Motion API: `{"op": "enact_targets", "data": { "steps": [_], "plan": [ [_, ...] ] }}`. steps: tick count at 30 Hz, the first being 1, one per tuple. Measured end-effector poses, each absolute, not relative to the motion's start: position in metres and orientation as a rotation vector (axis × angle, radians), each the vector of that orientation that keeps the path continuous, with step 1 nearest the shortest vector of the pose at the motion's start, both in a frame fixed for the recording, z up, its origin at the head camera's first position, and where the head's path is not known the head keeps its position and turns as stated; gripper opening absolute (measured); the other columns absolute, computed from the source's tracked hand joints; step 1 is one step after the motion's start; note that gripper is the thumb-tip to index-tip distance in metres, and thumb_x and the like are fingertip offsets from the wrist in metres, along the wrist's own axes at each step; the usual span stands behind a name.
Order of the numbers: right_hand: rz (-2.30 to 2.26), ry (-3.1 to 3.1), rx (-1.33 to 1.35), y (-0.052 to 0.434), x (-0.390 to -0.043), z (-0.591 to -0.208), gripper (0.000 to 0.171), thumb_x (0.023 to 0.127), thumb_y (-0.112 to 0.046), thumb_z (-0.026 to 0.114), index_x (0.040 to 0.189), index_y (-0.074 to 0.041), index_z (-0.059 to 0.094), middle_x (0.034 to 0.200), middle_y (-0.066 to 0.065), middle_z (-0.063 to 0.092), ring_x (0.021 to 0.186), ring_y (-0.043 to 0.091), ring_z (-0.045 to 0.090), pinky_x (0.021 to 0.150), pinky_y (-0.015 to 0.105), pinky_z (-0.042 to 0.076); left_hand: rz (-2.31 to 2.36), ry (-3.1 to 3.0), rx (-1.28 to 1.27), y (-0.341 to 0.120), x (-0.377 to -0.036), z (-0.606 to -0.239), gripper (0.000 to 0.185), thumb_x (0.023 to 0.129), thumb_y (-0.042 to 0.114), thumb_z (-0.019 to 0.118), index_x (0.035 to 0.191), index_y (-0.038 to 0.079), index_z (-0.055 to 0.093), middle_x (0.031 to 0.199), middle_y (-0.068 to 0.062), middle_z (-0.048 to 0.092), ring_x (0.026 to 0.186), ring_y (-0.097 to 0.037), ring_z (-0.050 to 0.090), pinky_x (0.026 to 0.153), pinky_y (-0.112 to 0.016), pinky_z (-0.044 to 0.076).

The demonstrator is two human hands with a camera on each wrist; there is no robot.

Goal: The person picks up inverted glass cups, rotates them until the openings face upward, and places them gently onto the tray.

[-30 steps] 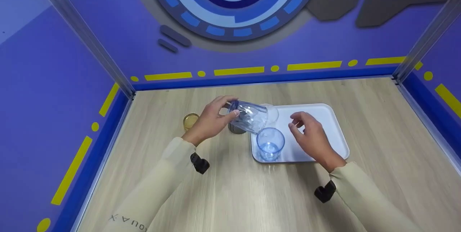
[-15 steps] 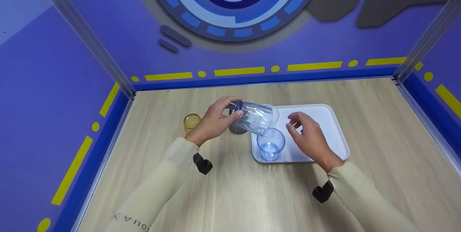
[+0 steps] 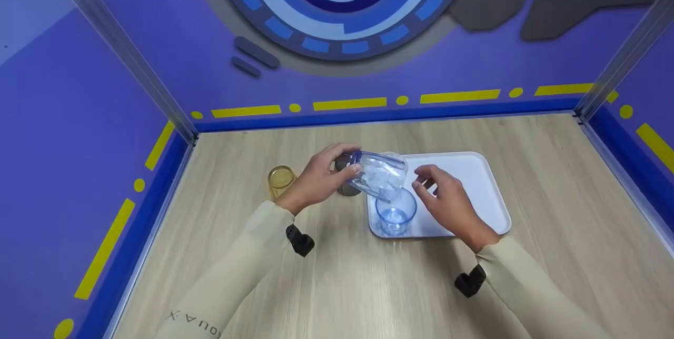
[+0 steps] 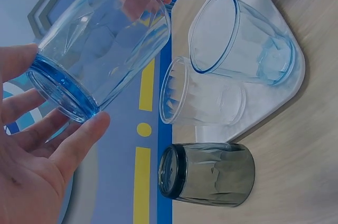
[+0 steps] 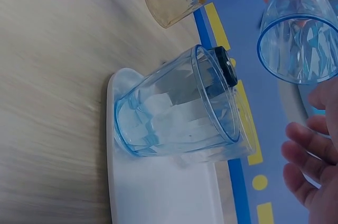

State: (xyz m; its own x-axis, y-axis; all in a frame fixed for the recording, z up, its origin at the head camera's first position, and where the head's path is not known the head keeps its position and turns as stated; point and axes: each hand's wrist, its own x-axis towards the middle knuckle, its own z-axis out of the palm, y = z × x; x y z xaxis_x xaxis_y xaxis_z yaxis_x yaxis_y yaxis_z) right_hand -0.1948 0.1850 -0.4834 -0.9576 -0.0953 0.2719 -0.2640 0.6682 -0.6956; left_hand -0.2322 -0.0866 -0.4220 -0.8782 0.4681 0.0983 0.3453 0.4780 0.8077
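The left hand (image 3: pixel 322 175) grips a tilted blue cup (image 3: pixel 382 175) by its base. Below it, seemingly not touching, a second cup (image 3: pixel 394 219) stands at the near left of the tray (image 3: pixel 463 168). The right hand (image 3: pixel 448 199) hovers at right, fingers loosely bent.

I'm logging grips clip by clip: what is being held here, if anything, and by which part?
The left hand grips a blue-tinted clear cup by its base, between thumb and fingers; the right hand holds nothing.
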Motion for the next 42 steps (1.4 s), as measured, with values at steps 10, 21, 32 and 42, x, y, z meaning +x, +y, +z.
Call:
{"op": "enact_targets", "data": {
  "steps": [10, 21, 32, 42],
  "plan": [
    [1.196, -2.695, 0.334, 0.181, -0.192, -0.479, 0.024, 0.095, -0.019, 0.061, 0.116, -0.008, 0.060, 0.097, 0.002, 0.066, 0.088, 0.013, 0.059, 0.073, 0.028, 0.048, 1.403, 2.520, 0.715, -0.083, -0.231, -0.422, 0.041, 0.097, 0.038, 0.056, 0.136, 0.027, 0.051, 0.135, 0.005, 0.053, 0.116, -0.012, 0.054, 0.102, -0.035, 0.047],
    [1.230, -2.732, 0.323, 0.178, -0.192, -0.478, 0.019, 0.094, -0.017, 0.060, 0.112, -0.012, 0.058, 0.096, 0.000, 0.066, 0.089, 0.013, 0.059, 0.075, 0.028, 0.049, 1.480, 2.428, 0.763, -0.082, -0.231, -0.423, 0.039, 0.097, 0.037, 0.055, 0.136, 0.028, 0.052, 0.132, 0.004, 0.056, 0.115, -0.012, 0.058, 0.100, -0.035, 0.048],
    [1.222, -2.676, 0.336, 0.176, -0.193, -0.481, 0.014, 0.091, -0.010, 0.061, 0.105, -0.007, 0.060, 0.089, 0.003, 0.065, 0.084, 0.014, 0.060, 0.072, 0.031, 0.051, 1.549, 2.343, 0.805, -0.081, -0.229, -0.423, 0.040, 0.098, 0.033, 0.055, 0.137, 0.025, 0.051, 0.137, 0.002, 0.054, 0.124, -0.016, 0.055, 0.107, -0.038, 0.044],
    [1.242, -2.733, 0.303, 0.174, -0.190, -0.479, 0.013, 0.093, -0.015, 0.061, 0.104, -0.008, 0.059, 0.089, 0.004, 0.066, 0.083, 0.015, 0.060, 0.074, 0.034, 0.053, 1.566, 2.323, 0.817, -0.080, -0.228, -0.425, 0.038, 0.099, 0.032, 0.054, 0.136, 0.024, 0.052, 0.136, 0.003, 0.055, 0.122, -0.014, 0.056, 0.106, -0.037, 0.045]
  ]
}}
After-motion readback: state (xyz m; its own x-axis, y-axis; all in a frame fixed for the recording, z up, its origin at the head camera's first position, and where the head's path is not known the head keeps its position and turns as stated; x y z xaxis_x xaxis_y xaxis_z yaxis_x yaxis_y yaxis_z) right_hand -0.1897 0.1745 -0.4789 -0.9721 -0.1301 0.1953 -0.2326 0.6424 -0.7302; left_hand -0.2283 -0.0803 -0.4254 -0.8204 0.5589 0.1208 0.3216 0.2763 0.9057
